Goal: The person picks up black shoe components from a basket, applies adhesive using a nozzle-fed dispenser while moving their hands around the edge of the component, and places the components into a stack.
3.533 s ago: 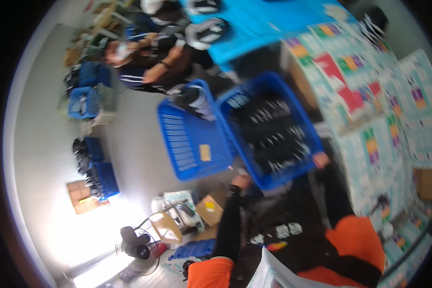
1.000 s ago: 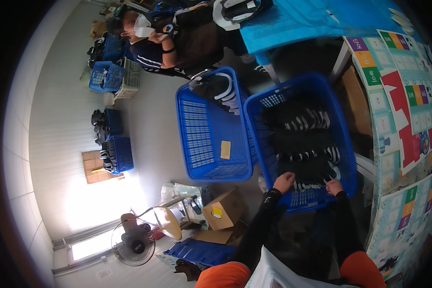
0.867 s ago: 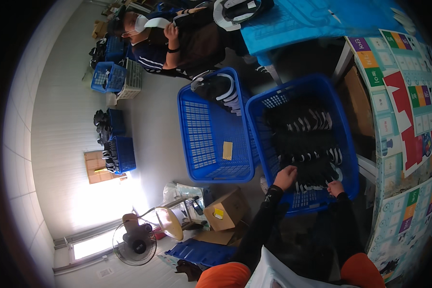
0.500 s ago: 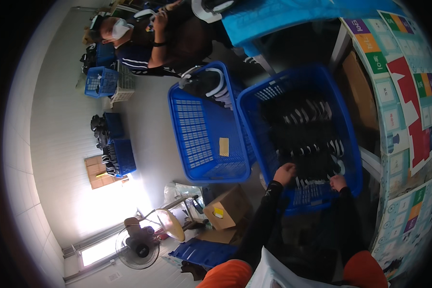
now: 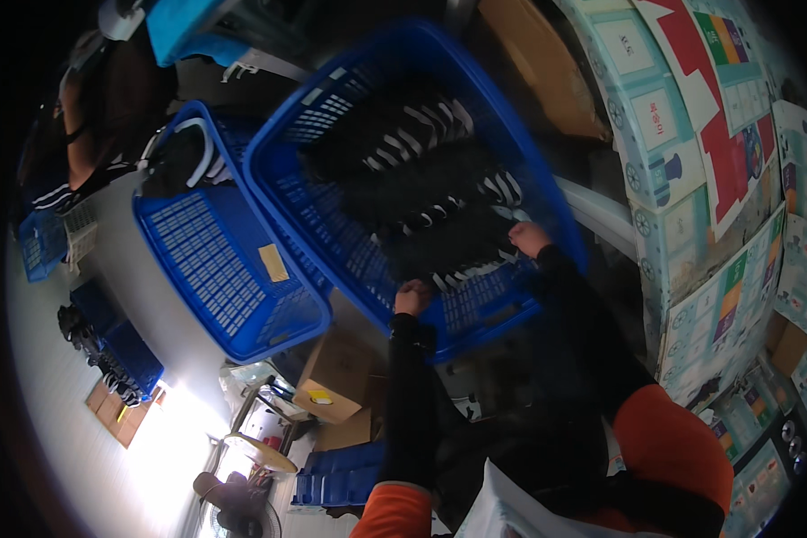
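In front of me stands a large blue plastic basket. Inside it lie several rows of black pieces with curved white edges, packed close together; their exact kind is too dark to tell. My left hand is curled at the left end of the nearest row, by the basket's near wall. At the right end of that same row, my right hand is closed with its fingertips against the white-edged pieces. Whatever either hand grips is hidden by the fingers. Both forearms wear black sleeves.
To the left, a second blue basket holds a few black-and-white pieces and a tan card. A person works at the far left. Nearby are a cardboard box, a fan and, on the right, a table with a printed cover.
My view has turned and shifted, so both baskets appear farther left and the near one looks larger. My hands are still at opposite ends of the nearest row.
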{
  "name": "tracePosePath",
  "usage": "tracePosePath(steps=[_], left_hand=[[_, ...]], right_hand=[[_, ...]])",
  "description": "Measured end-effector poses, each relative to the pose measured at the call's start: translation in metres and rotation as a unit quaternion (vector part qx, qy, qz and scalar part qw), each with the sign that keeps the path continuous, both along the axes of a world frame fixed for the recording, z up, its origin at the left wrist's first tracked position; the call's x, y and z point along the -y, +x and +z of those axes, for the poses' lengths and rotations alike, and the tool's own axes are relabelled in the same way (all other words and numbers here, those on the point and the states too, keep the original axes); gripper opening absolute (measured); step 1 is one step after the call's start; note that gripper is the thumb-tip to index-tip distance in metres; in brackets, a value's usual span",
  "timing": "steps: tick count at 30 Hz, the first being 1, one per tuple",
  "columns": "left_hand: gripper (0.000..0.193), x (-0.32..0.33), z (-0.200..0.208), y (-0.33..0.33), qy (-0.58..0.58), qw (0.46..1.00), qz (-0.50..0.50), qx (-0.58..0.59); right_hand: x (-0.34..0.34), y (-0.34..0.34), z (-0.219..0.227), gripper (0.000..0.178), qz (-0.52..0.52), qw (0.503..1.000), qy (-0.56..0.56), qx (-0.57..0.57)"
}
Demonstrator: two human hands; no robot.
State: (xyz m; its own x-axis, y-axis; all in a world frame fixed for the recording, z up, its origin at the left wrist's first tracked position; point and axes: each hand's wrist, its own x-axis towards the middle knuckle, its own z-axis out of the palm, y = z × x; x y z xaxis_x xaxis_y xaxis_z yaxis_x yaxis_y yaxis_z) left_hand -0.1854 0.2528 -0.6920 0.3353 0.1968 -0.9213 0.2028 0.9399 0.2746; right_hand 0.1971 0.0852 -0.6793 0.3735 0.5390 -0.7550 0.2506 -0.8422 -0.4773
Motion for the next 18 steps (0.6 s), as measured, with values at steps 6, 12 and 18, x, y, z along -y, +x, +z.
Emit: tracePosePath(steps=[6,12,18], left_hand=[[0.017,0.031,-0.06,0.042,0.024,0.971,-0.033,-0.235],[0.082,0.03,-0.105,0.011,0.059,0.968,-0.021,-0.241],[0.081,0.054,-0.152,-0.001,0.095,0.932,-0.045,-0.346]], right_hand=[[0.011,0.021,-0.012,0.037,-0.026,0.997,-0.065,0.026],[-0.02,0.013,-0.029,0.071,0.025,0.995,-0.097,0.001],[-0.035,0.006,-0.066,0.088,0.098,0.99,-0.095,-0.024]])
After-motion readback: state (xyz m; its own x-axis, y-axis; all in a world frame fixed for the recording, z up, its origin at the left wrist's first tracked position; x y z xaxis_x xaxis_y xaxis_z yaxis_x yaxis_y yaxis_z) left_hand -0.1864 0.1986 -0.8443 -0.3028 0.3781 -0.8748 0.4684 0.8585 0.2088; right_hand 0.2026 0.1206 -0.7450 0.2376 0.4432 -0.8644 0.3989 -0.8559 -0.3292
